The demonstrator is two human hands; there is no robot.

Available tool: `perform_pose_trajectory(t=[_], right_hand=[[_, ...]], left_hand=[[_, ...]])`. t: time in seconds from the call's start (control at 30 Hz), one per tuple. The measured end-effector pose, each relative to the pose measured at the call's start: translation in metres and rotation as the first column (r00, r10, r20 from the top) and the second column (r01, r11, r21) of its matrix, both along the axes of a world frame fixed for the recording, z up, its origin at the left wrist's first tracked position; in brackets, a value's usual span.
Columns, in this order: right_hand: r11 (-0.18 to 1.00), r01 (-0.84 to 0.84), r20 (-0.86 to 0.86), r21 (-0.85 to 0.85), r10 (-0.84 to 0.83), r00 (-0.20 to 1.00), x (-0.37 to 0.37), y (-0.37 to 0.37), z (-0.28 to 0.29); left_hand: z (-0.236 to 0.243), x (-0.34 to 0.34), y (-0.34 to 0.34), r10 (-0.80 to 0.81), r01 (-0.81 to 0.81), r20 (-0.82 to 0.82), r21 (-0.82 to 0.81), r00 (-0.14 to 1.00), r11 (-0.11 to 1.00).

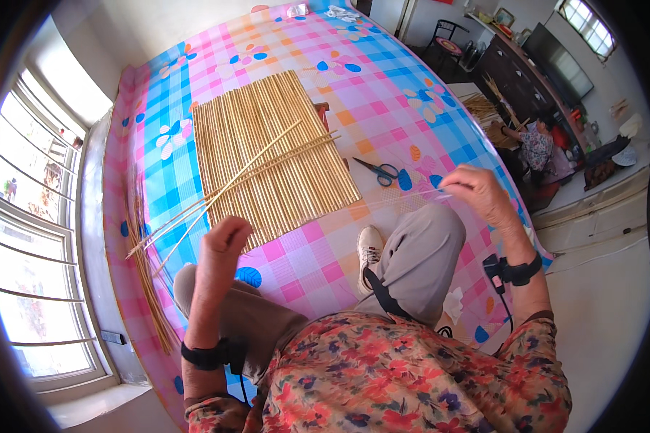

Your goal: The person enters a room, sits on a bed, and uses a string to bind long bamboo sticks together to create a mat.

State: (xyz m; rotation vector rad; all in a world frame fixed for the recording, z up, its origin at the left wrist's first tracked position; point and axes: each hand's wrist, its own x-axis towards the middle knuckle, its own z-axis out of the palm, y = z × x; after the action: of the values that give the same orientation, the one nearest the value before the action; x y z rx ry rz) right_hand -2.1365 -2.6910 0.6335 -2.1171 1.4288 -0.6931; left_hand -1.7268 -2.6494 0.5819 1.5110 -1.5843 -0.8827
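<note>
A mat of straw-coloured reed stalks (267,195) lies before me, its stalks side by side. Several loose stalks (256,164) rest slantwise across it and stick out past its left side. At the mat's near left corner, my left hand (227,237) is closed with fingers pressed together; whatever they hold is hidden. Raised to the right above my knee, my right hand (478,193) pinches a thin pale thread (390,200). The thread stretches from the mat's near edge to those fingers. Dark-handled scissors (379,172) lie just right of the mat.
Checked, flowered sheeting (296,281) covers the surface I sit on. More long stalks (146,292) lie along its left edge beside a barred window (40,245). A reddish wooden piece (322,108) shows at the mat's right side. Another person (534,148) sits at far right near stalks.
</note>
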Motion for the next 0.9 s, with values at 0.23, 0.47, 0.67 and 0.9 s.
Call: perform_pose_trajectory(t=[0.23, 0.47, 0.67, 0.9], right_hand=[[0.972, 0.222, 0.095, 0.074, -0.229, 0.969, -0.083, 0.014, -0.013], [0.914, 0.390, 0.191, 0.116, -0.406, 0.894, -0.123, 0.029, -0.031], [0.873, 0.440, 0.472, 0.212, -0.486, 0.736, -0.128, 0.029, -0.025], [0.838, 0.498, 0.823, 0.225, -0.437, 0.363, -0.114, 0.020, -0.021]], left_hand=[[0.000, 0.043, -0.007, 0.157, -0.159, 0.092, 0.015, 0.983, 0.987], [-0.013, 0.034, -0.008, 0.010, -0.027, 0.205, 0.083, 0.979, 0.996], [-0.028, 0.024, -0.001, -0.118, 0.085, 0.180, 0.181, 0.976, 0.980], [-0.062, 0.009, 0.010, -0.351, 0.298, 0.224, 0.239, 0.909, 0.924]])
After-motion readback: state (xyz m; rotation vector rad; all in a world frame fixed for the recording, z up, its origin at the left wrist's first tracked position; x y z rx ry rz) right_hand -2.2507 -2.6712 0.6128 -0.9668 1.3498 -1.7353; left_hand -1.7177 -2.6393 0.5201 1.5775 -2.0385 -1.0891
